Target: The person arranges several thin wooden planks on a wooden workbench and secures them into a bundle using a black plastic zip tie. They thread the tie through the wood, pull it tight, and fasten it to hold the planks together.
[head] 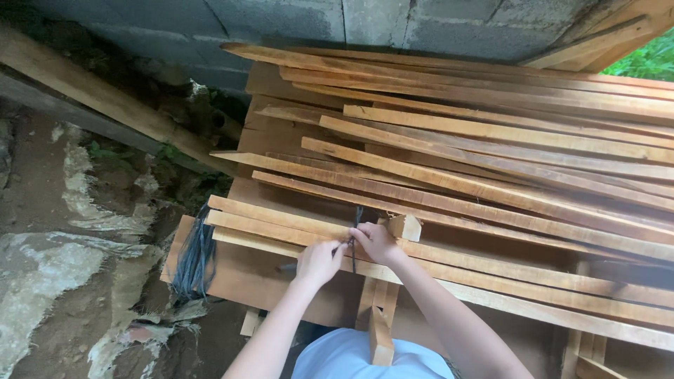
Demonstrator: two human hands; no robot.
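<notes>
Strap [354, 235] ends hidden under hands [347, 253]; wooden slats [491, 182] cut off at right edge.

One view only, taken from the head and tilted steeply down. The left hand [317, 261] and right hand [375, 242] are caught close, low in the centre of the frame. The stacked wooden slats [491, 161] are spread across the right and middle, a block wall [316, 21] along the top edge, bare ground [63, 210] at left.

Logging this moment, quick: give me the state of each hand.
Left hand: closed, gripping the dark cord over the wooden slats.
Right hand: closed, pinching the same cord.
</notes>
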